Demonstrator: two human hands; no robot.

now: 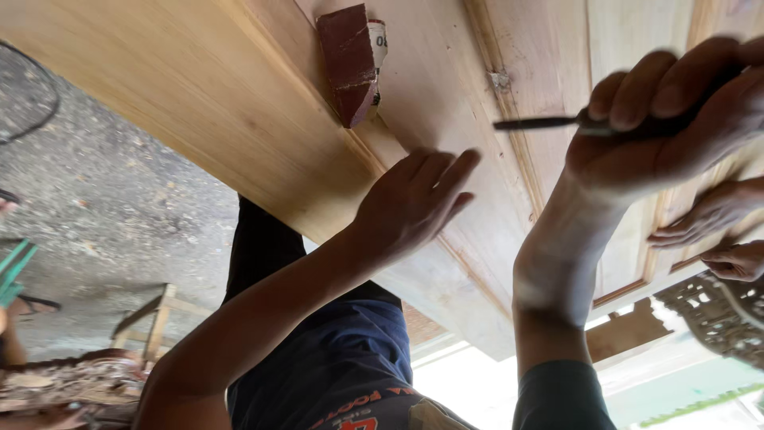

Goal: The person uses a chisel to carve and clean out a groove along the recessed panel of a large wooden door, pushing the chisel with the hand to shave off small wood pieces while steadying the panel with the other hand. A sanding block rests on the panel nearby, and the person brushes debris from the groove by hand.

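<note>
The thin dark scraper blade point(549, 123) sits clamped in my right hand point(668, 119), tip over the wooden door panel point(239, 87). Stiff and light, I judge; best gripped at the handle. My left hand point(414, 203) rests open and flat on the panel.

The left arm reaches up bare from the lower edge to the wooden panel point(239, 87), and the left hand point(414, 199) lies flat against it, fingers point(446, 171) straight and close together. The right forearm rises steeply beside it, wrist dusted pale. The right hand point(660, 119) is curled into a fist over the panel, gripping a thin dark tool point(541, 123).
</note>
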